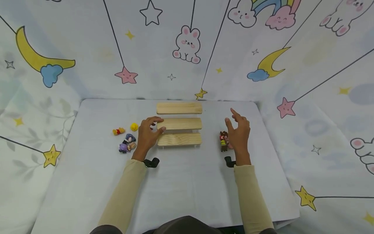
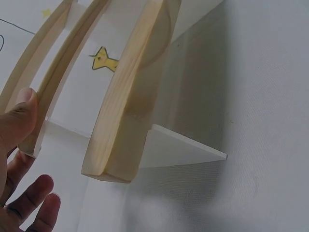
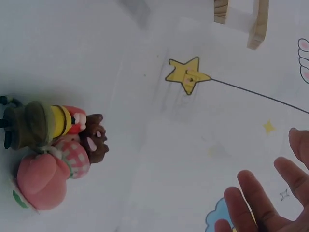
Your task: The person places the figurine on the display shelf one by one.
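Note:
A small stepped shelf has three pale wooden planks on thin white supports. My left hand (image 1: pixel 147 136) pinches the left end of the middle plank (image 1: pixel 181 123), thumb on its near side. In the left wrist view, the thumb (image 2: pixel 24 118) lies against that plank and the other fingers spread below its end. The front plank (image 2: pixel 120 111) stands nearest in that view, with a white support (image 2: pixel 181 149) under it. My right hand (image 1: pixel 240 135) hovers with fingers spread, holding nothing. Beside it lie toy figurines (image 3: pixel 36 125), one with brown hair and a yellow-and-red top, another pink (image 3: pixel 43 181).
Left of the shelf lie several small toys: a red-and-orange figure (image 1: pixel 118 131), a yellow toy (image 1: pixel 134 126) and a purple-and-blue cluster (image 1: pixel 127 143). The back plank (image 1: pixel 179 108) is close to the table's far edge. Printed cloth (image 1: pixel 163 48) rises behind the white table (image 1: pixel 181 191).

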### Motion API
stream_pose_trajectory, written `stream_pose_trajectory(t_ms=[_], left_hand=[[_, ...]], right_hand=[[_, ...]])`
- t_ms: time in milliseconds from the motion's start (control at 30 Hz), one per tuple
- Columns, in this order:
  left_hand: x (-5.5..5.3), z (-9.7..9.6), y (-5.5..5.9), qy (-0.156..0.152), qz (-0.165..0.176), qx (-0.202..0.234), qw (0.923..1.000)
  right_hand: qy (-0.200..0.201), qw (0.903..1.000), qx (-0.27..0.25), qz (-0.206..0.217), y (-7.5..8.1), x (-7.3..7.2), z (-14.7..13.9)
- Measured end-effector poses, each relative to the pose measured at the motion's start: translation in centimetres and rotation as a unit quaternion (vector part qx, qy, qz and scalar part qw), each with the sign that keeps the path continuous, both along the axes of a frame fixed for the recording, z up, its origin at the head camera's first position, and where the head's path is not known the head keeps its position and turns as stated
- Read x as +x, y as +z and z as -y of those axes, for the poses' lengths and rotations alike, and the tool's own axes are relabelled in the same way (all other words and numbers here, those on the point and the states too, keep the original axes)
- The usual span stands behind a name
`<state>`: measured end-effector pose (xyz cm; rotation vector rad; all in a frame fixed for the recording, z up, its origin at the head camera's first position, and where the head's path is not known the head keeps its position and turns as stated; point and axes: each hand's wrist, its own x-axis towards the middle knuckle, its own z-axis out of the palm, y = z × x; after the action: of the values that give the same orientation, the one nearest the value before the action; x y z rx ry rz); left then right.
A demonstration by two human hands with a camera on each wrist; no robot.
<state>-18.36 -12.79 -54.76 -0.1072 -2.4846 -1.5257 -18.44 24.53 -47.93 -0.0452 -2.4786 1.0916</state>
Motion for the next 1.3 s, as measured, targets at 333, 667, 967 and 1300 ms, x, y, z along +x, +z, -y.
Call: stream_pose_trajectory(t_ms=[333, 667, 967, 1300], left_hand=[[-0.3, 0.1, -0.5, -0.003, 0.001, -0.001, 1.0000], [-0.1, 0.0, -0.2, -0.002, 0.008, -0.001, 1.0000], [0.1, 0.0, -0.2, -0.002, 0.002, 0.002, 1.0000], [0.1, 0.0, -0.1, -0.007, 0.003, 0.005, 1.0000]], right_hand=[[-0.013, 0.9994, 0.000, 0.033, -1.5, 1.0, -1.4], [-0.031, 0.9970, 0.008, 0.070, -3.0, 2.4, -2.3], [-0.044, 0.9913, 0.012, 0.124, -4.5, 3.7, -4.1], [-0.028, 0.9818, 0.004, 0.188, -6.3, 5.4, -5.8]])
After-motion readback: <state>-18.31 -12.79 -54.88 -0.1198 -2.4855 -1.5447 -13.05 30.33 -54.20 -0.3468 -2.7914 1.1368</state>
